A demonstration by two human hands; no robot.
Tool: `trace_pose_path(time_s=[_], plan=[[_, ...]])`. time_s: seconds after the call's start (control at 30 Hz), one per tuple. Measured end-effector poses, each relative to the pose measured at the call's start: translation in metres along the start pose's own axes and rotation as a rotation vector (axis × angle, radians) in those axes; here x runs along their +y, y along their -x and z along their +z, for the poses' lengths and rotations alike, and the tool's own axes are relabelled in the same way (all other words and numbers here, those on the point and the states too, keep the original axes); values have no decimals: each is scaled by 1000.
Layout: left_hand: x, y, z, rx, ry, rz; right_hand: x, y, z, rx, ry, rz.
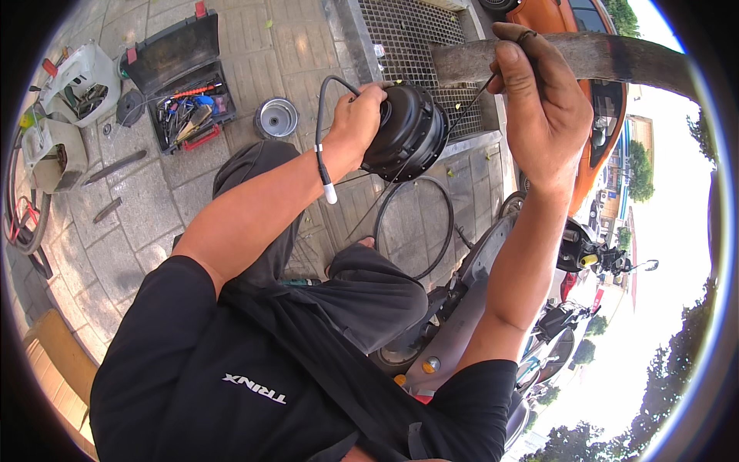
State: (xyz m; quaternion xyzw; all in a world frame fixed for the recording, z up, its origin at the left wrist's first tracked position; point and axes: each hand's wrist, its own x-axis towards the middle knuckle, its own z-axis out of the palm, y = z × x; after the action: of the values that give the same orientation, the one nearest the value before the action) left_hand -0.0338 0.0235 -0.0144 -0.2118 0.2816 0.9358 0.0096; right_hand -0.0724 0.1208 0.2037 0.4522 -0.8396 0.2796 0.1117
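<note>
My left hand is closed round one side of a black wheel hub motor, holding it up above the paving. A black cable with a white-capped end loops from the hub over my left wrist. My right hand is raised to the right of the hub, thumb and fingers pinched together on a thin dark spoke. That spoke slants down to the hub's rim. Another thin spoke hangs below the hub toward my foot. Part of the left fingers is hidden behind the hub.
An open toolbox of hand tools and a round silver metal part lie on the paving. Nearby are cut plastic containers. A black hoop lies below the hub. A tree trunk, metal grate and scooter stand close.
</note>
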Motion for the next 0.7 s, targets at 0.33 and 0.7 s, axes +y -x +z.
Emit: trace_pose_path(time_s=[0.33, 0.7], plan=[[-5, -3, -3, -27, 14, -23, -3, -12, 23, -201, 66, -188], [1, 5, 3, 11, -10, -20, -25, -26, 20, -309, 23, -120]])
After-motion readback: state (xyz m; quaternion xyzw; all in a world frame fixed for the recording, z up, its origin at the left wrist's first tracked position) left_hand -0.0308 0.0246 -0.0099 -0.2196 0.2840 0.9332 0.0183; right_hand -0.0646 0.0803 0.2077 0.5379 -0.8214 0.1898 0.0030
